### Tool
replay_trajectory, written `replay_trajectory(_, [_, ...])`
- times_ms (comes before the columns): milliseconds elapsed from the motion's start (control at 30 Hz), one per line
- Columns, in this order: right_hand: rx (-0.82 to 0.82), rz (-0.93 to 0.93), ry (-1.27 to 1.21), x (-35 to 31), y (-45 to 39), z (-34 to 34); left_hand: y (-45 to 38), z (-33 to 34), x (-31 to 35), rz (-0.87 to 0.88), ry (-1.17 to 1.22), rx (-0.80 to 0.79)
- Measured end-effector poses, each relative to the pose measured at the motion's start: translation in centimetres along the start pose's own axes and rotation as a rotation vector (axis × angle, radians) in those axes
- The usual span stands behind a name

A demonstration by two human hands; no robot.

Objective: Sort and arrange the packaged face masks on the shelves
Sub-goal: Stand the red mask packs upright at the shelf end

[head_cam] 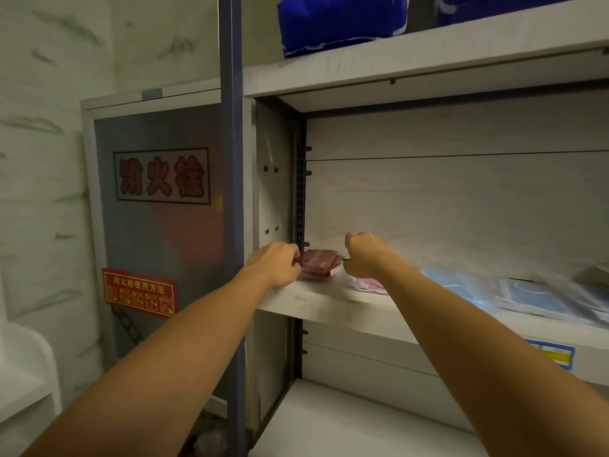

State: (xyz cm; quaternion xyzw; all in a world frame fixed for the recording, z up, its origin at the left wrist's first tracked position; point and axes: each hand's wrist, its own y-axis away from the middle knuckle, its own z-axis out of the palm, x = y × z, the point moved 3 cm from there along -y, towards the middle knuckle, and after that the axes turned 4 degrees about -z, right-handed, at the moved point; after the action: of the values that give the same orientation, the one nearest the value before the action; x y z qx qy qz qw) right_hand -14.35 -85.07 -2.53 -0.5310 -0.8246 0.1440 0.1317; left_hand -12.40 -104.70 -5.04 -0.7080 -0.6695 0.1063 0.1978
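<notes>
A small stack of red mask packets lies at the far left end of the middle shelf. My left hand grips the stack's left edge with curled fingers. My right hand holds its right edge, knuckles up. A pink mask packet lies just below my right wrist. Blue mask packets and a clear packet with a blue mask lie further right on the same shelf.
A blue bag sits on the upper shelf. A blue upright post stands left of the shelf. A fire hydrant cabinet fills the left wall. The lower shelf shows below.
</notes>
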Motion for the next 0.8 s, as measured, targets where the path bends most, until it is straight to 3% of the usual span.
replay_trajectory(500, [-0.001, 0.062, -0.116, 1.5, -8.2, 6.4, -9.3, 4.4, -1.4, -0.100, 0.234, -0.020])
replay_trajectory(800, [0.051, 0.149, -0.207, 1.6, -11.1, 8.7, -14.5, 8.9, -4.5, -0.311, 0.389, -0.064])
